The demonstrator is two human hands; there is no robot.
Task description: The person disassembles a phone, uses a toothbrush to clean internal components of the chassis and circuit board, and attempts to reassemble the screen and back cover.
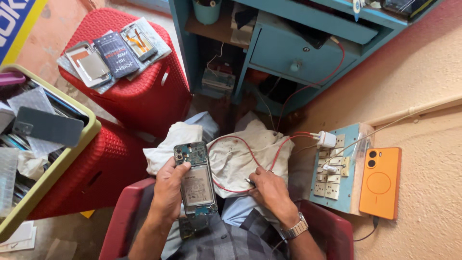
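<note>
Head view was looking straight down at a person sitting in a red chair (126,212), with an opened phone (195,178) held up over their lap, back cover off and battery and board exposed. Biggest risk I could see: the bare plug end of the red cable (240,156) touching the wrong spot on that open board, since the cable ran to a white charger (326,139) plugged into the switchboard (332,168) on the wall. The phone could also slip, being held only by one edge. The left hand (168,192) was closed around the phone's left side, thumb across the edge. The right hand (269,188) rested on the white cloth (240,149), fingers pinched shut on the cable's plug tip.
</note>
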